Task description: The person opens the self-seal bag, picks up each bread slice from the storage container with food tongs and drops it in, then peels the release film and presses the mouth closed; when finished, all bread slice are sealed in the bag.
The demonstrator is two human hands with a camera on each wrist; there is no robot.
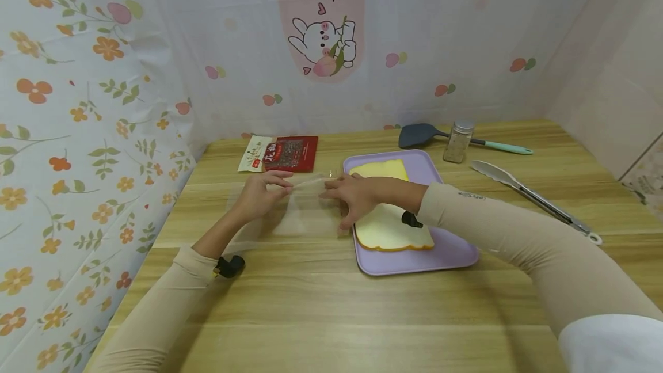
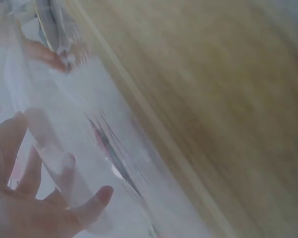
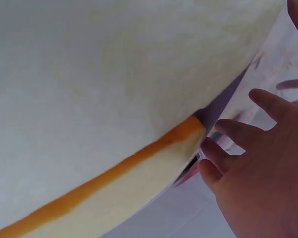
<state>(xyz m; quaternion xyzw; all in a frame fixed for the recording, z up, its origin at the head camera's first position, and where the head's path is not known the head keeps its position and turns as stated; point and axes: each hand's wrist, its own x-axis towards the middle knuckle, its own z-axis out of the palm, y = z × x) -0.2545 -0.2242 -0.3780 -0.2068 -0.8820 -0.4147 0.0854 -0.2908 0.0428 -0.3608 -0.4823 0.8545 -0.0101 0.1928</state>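
A clear plastic film or bag (image 1: 305, 212) stretches between both hands on the left of the table, its edges hard to see. My left hand (image 1: 264, 194) touches its left part; in the left wrist view the fingers (image 2: 27, 178) are spread, with the sheet (image 2: 119, 129) right at their tips. At its other side my right hand (image 1: 357, 191) reaches in from the right, fingers apart, partly above a slice of toy bread (image 1: 388, 232). That bread, white with an orange crust, lies on a lilac tray (image 1: 445, 255). Close below the right wrist, bread (image 3: 114, 89) fills much of the right wrist view.
Behind the left hand lies a red and white spice packet (image 1: 290, 153). Beyond the tray are a spatula (image 1: 419, 134) with a mint handle and a small glass jar (image 1: 458, 143) standing upright. Metal tongs (image 1: 536, 197) lie at the right. A printed curtain (image 1: 440, 33) borders the table's back.
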